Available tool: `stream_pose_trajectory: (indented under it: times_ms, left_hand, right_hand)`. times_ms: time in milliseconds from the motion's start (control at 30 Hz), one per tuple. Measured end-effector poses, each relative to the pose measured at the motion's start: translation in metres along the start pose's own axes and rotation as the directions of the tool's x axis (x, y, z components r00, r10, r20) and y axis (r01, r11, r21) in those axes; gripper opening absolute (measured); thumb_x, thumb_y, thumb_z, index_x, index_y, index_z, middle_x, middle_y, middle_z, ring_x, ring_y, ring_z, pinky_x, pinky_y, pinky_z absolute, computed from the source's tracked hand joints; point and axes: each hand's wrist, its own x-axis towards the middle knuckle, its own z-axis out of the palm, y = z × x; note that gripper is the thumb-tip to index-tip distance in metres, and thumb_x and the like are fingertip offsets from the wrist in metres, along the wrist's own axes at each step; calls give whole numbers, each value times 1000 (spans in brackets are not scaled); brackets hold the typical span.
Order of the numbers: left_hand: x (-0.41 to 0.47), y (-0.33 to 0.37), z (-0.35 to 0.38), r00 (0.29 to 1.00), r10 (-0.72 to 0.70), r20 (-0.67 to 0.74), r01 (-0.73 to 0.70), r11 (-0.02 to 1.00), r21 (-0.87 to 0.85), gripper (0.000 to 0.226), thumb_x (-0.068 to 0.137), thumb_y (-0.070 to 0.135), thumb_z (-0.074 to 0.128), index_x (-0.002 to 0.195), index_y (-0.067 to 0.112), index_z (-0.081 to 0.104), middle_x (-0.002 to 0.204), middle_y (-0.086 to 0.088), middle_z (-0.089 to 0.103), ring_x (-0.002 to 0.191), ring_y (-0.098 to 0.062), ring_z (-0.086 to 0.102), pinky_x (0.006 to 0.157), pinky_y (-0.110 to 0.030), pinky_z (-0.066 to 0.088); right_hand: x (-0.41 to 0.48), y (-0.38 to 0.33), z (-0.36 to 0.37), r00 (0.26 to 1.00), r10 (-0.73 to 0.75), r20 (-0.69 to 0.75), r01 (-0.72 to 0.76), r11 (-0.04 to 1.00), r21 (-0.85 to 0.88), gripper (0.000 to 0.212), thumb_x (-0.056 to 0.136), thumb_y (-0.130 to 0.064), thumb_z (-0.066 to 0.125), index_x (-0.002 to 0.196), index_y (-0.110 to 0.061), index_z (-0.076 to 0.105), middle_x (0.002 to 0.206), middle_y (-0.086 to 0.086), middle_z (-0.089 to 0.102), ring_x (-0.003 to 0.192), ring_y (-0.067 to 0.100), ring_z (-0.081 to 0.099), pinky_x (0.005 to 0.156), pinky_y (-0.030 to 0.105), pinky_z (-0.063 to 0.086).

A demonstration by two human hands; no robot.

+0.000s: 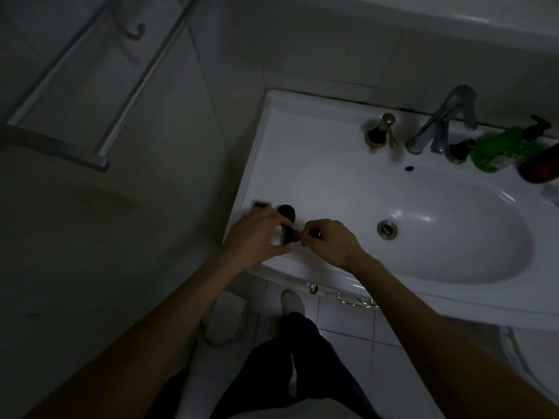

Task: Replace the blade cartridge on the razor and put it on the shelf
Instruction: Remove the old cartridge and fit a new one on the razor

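Note:
Over the left rim of the white sink (272,140), my left hand (257,234) pinches a blade cartridge (285,235) between its fingertips. My right hand (329,240) is closed around the razor handle (305,234), whose dark tip meets the cartridge. Most of the handle is hidden inside my fist. Another cartridge (260,204) lies on the rim just beyond my left hand, beside a round black object (74,211). The scene is dim.
A metal towel rack (99,86) hangs on the wall at upper left. The faucet (438,122), brass knobs, a green bottle (499,149) and a dark bottle (541,164) stand at the back right of the sink. The tiled floor and my legs are below.

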Motion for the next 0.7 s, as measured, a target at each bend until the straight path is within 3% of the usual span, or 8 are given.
stream_pose_trajectory:
  times_ms: [433,700]
  left_hand:
    - [-1,2,14,998,43,-42,-37,991,127,46,77,44,80,116,21,73,112,3,68,103,-22,58,77,-42,52]
    - [0,-12,16,998,58,-37,-49,978,204,45,74,41,82,112,19,74,111,0,65,105,-24,56,76,-43,53]
  right_hand:
    - [-1,6,11,997,67,-49,-71,995,-71,33,91,-53,52,82,-27,71,71,-8,60,74,15,59,57,25,35]
    - [1,10,19,989,109,-103,-117,990,-77,39,90,-57,51,82,-25,71,72,-4,62,70,16,58,58,26,38]
